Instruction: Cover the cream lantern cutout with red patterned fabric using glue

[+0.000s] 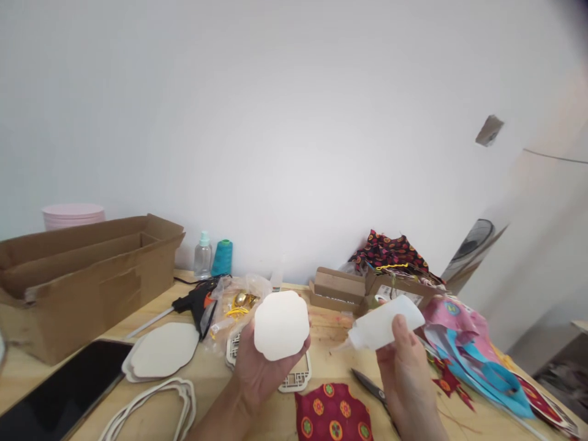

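My left hand (257, 373) grips a white scalloped panel (282, 324) by its edges, its plain face turned toward me. In my right hand (407, 373) is a white squeeze bottle (388, 321), tilted so its thin nozzle points left and down toward the panel, a gap apart from it. Under my left hand, partly hidden, lies a lattice-cut frame (296, 376). A dark red patterned fabric piece (334, 411) lies between my forearms. Scissors (370, 386) rest beside it, partly covered by my right hand.
At left are a long cardboard box (92, 294), a phone (64, 389), stacked white panels (163, 350), outline frames (151, 410) and a black glue gun (197, 306). Behind stand a clear bottle (203, 257) and teal thread spool (222, 257). Small boxes (340, 288) and blue ribbon (487, 380) lie right.
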`<state>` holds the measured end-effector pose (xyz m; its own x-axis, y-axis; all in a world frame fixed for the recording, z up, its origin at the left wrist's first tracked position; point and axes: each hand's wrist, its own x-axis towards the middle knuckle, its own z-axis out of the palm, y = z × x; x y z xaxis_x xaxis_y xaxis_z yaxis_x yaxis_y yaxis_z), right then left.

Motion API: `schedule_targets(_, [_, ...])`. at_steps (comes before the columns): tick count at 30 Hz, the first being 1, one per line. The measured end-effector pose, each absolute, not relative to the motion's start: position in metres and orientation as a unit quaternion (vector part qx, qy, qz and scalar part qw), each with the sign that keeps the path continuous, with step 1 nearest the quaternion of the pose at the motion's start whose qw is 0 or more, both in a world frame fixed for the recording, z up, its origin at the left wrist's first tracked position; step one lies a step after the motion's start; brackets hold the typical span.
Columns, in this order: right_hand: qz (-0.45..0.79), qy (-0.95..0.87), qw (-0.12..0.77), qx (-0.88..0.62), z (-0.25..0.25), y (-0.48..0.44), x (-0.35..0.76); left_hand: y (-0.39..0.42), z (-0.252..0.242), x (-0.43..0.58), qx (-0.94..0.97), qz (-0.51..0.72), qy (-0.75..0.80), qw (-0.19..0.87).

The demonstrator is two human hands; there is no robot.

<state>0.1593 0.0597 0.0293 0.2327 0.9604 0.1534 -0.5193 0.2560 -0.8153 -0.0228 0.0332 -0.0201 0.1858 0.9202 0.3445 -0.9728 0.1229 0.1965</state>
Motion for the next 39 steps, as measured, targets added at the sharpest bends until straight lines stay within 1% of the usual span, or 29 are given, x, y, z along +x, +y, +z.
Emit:
schedule_targets(6, [0.594,-0.259,0.701,-0.299,0.036,0.067,0.179,0.032,-0.021,-0.024,0.221,0.606,-0.069,0.761])
schedule_targets(10, [0.688,-0.195,0.637,-0.288,0.019,0.075,0.176,0.032,-0.021,-0.025,0.214,0.597,-0.037,0.772])
schedule_targets(14, [0.733,-0.186,0.594,-0.275,0.006,0.083,0.166,0.032,-0.019,-0.026,0.212,0.605,-0.015,0.768])
schedule_targets(19, [0.758,-0.208,0.558,-0.268,0.001,0.086,0.160,0.035,-0.024,-0.027,0.223,0.593,-0.014,0.773])
schedule_targets(24, [0.730,-0.285,0.556,-0.277,-0.003,0.089,0.162,0.036,-0.022,-0.026,0.197,0.575,0.023,0.794])
schedule_targets(27, [0.699,-0.383,0.530,-0.290,-0.006,0.095,0.160,0.032,-0.008,-0.025,0.173,0.575,0.092,0.794])
schedule_targets(29, [0.667,-0.448,0.510,-0.308,-0.012,0.103,0.158,0.027,0.004,-0.023,0.173,0.585,0.162,0.775])
schedule_targets(33, [0.572,-0.532,0.500,-0.374,-0.036,0.122,0.148,0.015,0.014,-0.008,0.237,0.583,0.335,0.701])
schedule_targets(36, [0.503,-0.573,0.495,-0.417,-0.055,0.135,0.142,0.008,-0.001,0.006,0.266,0.592,0.435,0.624])
schedule_targets(39, [0.462,-0.607,0.480,-0.433,-0.061,0.141,0.144,0.002,-0.019,0.017,0.303,0.587,0.501,0.560])
